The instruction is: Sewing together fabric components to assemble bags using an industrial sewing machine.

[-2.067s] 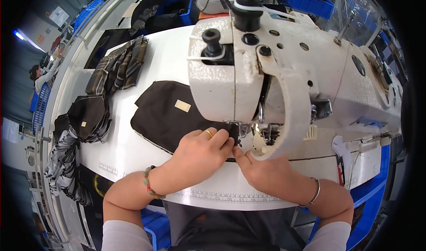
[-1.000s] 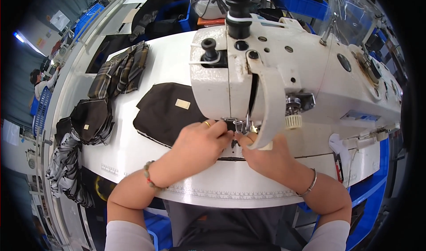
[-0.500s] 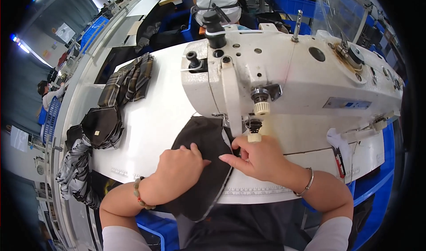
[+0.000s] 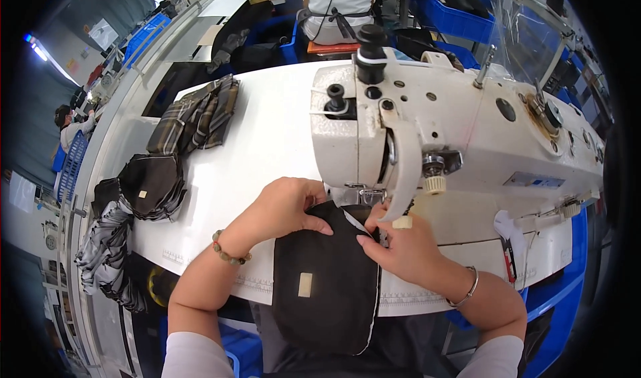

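A dark brown fabric piece [image 4: 340,314] with a small pale label patch [image 4: 305,285] hangs over the table's front edge toward me. Its upper end lies by the needle area of a white sewing machine [image 4: 461,127]. My left hand [image 4: 287,208] pinches the piece's upper left corner between thumb and fingers. On the other side, my right hand [image 4: 404,244] grips the upper right edge, close under the machine head. A strip of white lining [image 4: 355,222] shows between the layers near my right thumb. The machine's lever partly hides my right fingertips, and the needle cannot be made out.
Folded plaid fabric [image 4: 193,117] and a stack of dark cut pieces [image 4: 152,184] lie on the white tabletop [image 4: 220,198] at left. Grey-white gathered fabric [image 4: 110,261] hangs off that side. Thread snips [image 4: 509,261] lie at right. A person [image 4: 339,1] sits beyond the machine.
My left hand has moved up from the middle of the fabric to its upper corner. The label patch has come into view. The whole view has shifted, with the machine farther right.
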The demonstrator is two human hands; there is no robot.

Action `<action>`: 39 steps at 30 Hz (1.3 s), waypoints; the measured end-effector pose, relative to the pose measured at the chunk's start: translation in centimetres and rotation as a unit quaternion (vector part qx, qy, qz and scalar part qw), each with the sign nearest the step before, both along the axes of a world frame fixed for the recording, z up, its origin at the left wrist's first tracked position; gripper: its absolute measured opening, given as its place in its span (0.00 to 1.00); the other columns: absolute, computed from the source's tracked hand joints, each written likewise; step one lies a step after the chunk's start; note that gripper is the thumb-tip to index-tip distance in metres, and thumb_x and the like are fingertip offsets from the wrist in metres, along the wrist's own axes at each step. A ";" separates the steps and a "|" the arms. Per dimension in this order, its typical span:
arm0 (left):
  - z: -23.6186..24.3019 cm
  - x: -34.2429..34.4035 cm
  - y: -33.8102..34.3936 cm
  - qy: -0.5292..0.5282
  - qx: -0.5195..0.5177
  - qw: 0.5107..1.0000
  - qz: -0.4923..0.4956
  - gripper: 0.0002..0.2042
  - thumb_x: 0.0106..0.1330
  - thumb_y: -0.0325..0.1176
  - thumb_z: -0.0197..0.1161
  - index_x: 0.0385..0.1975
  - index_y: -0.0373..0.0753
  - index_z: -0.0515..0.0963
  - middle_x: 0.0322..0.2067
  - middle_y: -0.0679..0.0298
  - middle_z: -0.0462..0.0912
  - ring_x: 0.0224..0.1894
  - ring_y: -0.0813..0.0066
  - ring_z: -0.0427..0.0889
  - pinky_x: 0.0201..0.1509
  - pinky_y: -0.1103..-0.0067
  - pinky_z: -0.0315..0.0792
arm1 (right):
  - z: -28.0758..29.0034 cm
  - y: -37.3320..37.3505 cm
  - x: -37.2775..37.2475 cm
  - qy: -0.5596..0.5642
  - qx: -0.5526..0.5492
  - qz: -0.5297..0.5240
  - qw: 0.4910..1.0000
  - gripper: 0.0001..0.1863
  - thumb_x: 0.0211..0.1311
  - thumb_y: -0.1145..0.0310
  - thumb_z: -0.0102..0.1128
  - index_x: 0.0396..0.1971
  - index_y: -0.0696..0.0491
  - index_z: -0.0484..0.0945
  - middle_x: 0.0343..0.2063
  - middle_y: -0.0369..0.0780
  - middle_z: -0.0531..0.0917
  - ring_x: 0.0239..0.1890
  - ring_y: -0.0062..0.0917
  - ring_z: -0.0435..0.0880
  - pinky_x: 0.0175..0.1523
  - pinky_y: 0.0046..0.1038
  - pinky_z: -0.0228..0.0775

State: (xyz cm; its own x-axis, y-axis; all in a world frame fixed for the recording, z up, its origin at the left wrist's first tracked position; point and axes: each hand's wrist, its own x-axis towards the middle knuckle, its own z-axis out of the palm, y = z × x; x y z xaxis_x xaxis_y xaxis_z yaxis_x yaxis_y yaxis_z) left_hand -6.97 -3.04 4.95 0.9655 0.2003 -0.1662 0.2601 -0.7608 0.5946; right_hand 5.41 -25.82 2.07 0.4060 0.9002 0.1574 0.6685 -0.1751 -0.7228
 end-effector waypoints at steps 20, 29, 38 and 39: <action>0.5 0.0 -2.0 -0.097 -0.209 0.969 -0.087 0.17 0.55 0.35 0.78 0.40 0.36 0.81 0.33 0.60 0.85 0.34 0.72 0.81 0.42 0.76 0.75 | -0.6 -0.5 0.7 0.247 0.090 0.004 0.965 0.12 0.56 0.70 0.73 0.23 0.57 0.76 0.11 0.30 0.70 0.15 0.11 0.65 0.22 0.22 0.55; 0.6 0.1 -1.8 -0.021 -0.291 0.952 -0.088 0.12 0.63 0.37 0.73 0.38 0.34 0.84 0.31 0.62 0.86 0.35 0.78 0.82 0.43 0.80 0.75 | 0.1 -0.6 0.3 0.267 0.084 0.006 0.960 0.12 0.55 0.73 0.72 0.21 0.56 0.75 0.14 0.29 0.73 0.16 0.09 0.68 0.22 0.19 0.57; 0.7 0.2 -1.7 0.029 -0.340 0.937 -0.073 0.12 0.67 0.36 0.70 0.42 0.34 0.86 0.31 0.62 0.89 0.35 0.82 0.82 0.44 0.82 0.75 | 0.0 -0.7 0.4 0.258 0.093 -0.008 0.962 0.10 0.58 0.72 0.72 0.30 0.57 0.77 0.14 0.28 0.71 0.17 0.08 0.68 0.23 0.18 0.60; 0.5 0.1 -1.6 0.030 -0.345 0.935 -0.072 0.12 0.67 0.36 0.70 0.43 0.34 0.86 0.32 0.63 0.89 0.36 0.83 0.82 0.44 0.82 0.75 | 0.3 -0.8 0.4 0.297 0.083 0.002 0.951 0.11 0.59 0.77 0.69 0.38 0.58 0.75 0.20 0.29 0.74 0.22 0.07 0.71 0.26 0.16 0.62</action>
